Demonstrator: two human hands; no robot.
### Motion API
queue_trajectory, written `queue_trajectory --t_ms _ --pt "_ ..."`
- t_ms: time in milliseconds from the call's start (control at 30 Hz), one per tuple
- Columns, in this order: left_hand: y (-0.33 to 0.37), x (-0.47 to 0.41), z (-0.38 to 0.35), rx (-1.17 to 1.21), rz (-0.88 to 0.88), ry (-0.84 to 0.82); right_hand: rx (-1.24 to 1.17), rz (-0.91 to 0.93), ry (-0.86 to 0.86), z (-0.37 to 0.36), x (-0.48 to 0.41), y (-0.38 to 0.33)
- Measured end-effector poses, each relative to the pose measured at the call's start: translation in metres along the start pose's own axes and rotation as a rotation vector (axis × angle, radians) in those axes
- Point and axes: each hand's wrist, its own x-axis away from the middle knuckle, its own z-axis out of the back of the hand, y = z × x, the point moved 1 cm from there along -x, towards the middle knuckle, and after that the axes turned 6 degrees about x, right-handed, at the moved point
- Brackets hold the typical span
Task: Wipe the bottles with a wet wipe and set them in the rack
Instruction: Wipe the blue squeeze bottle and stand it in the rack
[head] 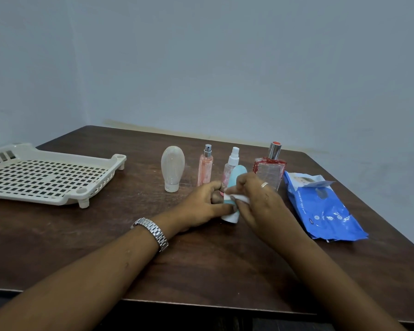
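My left hand [204, 204] grips a light blue squeeze bottle [236, 176] with a white cap, standing cap-down on the table. My right hand [256, 201] pinches a white wet wipe [240, 198] against the bottle's side. Behind them stand a clear squeeze bottle [172, 168], a slim pink spray bottle [205, 167], a small white-topped spray bottle [232, 161] and a square red-trimmed perfume bottle [270, 167]. The cream plastic rack [46, 177] lies at the left with nothing in it.
A blue pack of wet wipes [320, 206] lies at the right with its flap open. The dark wooden table [201, 259] ends close to me, and a pale wall runs behind it.
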Motion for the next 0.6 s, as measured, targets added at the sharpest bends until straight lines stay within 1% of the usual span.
queue_trajectory --t_ms 67,200,267,400,467,533,600 --pt "0.0 -0.001 0.0 0.039 0.027 -0.019 -0.048 -0.036 0.019 0.0 0.002 0.002" --pt "0.001 -0.002 0.002 0.127 0.069 -0.067 -0.185 -0.21 0.203 0.0 -0.002 0.007" --pt "0.0 -0.003 0.004 0.142 0.087 -0.083 -0.155 -0.198 0.203 -0.003 0.0 0.006" --pt "0.001 -0.004 0.005 0.16 0.112 -0.104 -0.028 -0.11 0.18 -0.005 0.007 0.009" --pt "0.0 -0.006 0.004 0.17 0.117 -0.106 -0.025 -0.129 0.225 -0.005 0.006 0.013" --pt "-0.002 -0.007 0.004 0.18 0.122 -0.11 -0.056 -0.187 0.29 -0.006 0.002 0.016" --pt "-0.002 -0.007 0.004 0.199 0.125 -0.12 -0.076 -0.212 0.307 -0.007 0.0 0.016"
